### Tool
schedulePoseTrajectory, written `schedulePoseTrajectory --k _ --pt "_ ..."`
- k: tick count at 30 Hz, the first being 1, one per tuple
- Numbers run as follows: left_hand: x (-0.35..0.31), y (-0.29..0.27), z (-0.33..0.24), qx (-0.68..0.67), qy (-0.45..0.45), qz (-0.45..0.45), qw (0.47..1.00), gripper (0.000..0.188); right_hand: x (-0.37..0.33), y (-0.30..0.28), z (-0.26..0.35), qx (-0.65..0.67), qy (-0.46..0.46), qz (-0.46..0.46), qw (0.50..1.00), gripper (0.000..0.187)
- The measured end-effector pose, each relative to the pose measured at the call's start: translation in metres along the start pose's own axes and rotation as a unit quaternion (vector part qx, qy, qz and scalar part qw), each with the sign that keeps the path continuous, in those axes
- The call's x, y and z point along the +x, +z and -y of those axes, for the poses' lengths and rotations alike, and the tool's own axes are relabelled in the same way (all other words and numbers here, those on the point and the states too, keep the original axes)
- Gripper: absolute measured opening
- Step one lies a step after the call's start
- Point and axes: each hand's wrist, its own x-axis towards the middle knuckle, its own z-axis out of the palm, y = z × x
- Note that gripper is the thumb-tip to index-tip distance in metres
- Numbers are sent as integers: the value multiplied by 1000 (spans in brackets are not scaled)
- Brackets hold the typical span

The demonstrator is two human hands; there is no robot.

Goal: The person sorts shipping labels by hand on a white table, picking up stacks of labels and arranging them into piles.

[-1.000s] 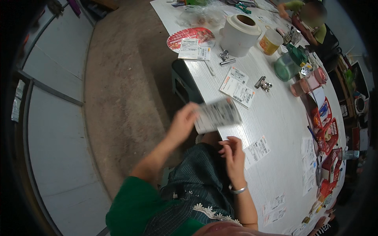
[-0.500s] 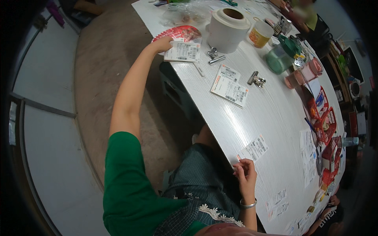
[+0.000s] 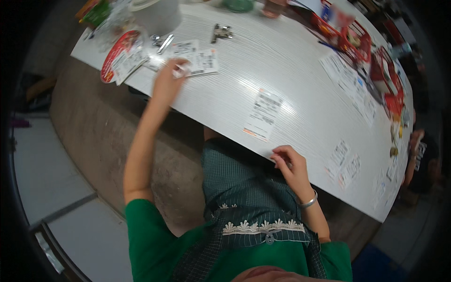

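My left hand (image 3: pixel 170 77) is over the near table edge, its fingers closed on a small whitish thing (image 3: pixel 182 70) too blurred to make out. Just beyond it lies a stack of white printed labels (image 3: pixel 205 61). Another stack of labels (image 3: pixel 126 66) rests on a red, rounded printed piece (image 3: pixel 117 49) at the table's left end. My right hand (image 3: pixel 291 163) hangs at the near edge, fingers loosely curled, thumb apart, with nothing visible in it. A single printed label (image 3: pixel 264 115) lies flat on the table beyond that hand.
Metal clips (image 3: pixel 221 33) and a large white roll (image 3: pixel 157 16) stand toward the back left of the white table (image 3: pixel 225 77). Red baskets (image 3: pixel 359 42) line the far right, near strips of labels (image 3: pixel 350 84). Another person (image 3: pixel 423 160) is at the right.
My left hand has left the labels on the red piece and come back toward me, beside the other stack. My right hand stays near the edge. The view has turned.
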Motion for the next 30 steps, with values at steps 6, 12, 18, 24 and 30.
schedulePoseTrajectory --k 6,12,18,24,30 --pt "-82 93 -137 205 -2 132 970 37 -19 -15 -18 -105 -93 -25 990 14" --pt "-98 120 -159 246 -40 132 959 48 -24 -119 -74 -146 -12 -252 957 18" --pt "-87 122 -169 192 -139 184 954 52 -23 -203 -97 -429 73 -195 879 38" --pt "-86 124 -160 203 -91 131 966 59 -12 -207 -82 -448 167 -102 872 36" --pt "-72 117 -157 140 -189 205 950 46 -23 -206 -101 -416 83 -140 895 27"
